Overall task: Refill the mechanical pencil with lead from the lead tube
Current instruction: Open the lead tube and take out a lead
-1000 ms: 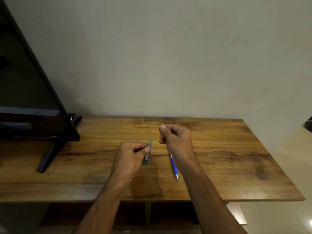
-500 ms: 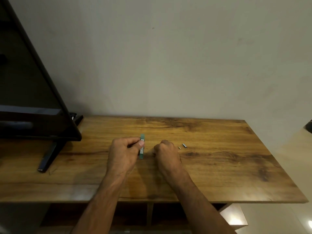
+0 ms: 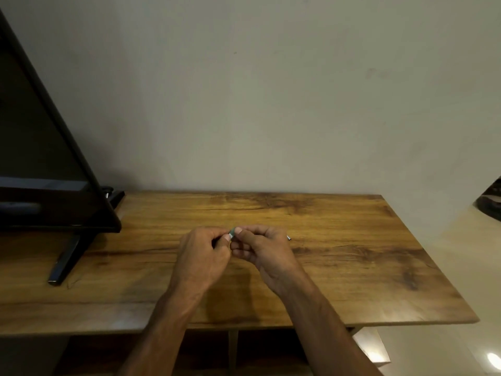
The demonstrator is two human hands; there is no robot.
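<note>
My left hand (image 3: 202, 257) holds the small green lead tube (image 3: 232, 233) just above the wooden table (image 3: 352, 267), and only the tube's top end shows between the fingertips. The thumb and forefinger of my right hand (image 3: 264, 251) pinch that same top end, so both hands meet at the tube. The blue mechanical pencil is not visible; it may lie hidden behind my right hand. A tiny metallic piece (image 3: 289, 238) lies on the table just right of my right hand.
A black monitor (image 3: 46, 169) on a slanted foot (image 3: 67, 259) stands at the table's left end. A plain wall rises right behind the table. The table's right edge (image 3: 433, 267) drops to a light floor.
A second ago my right hand held the blue pencil in the air. It then went down to the table, and it now pinches the tube's top without the pencil. My left hand lifted the tube slightly.
</note>
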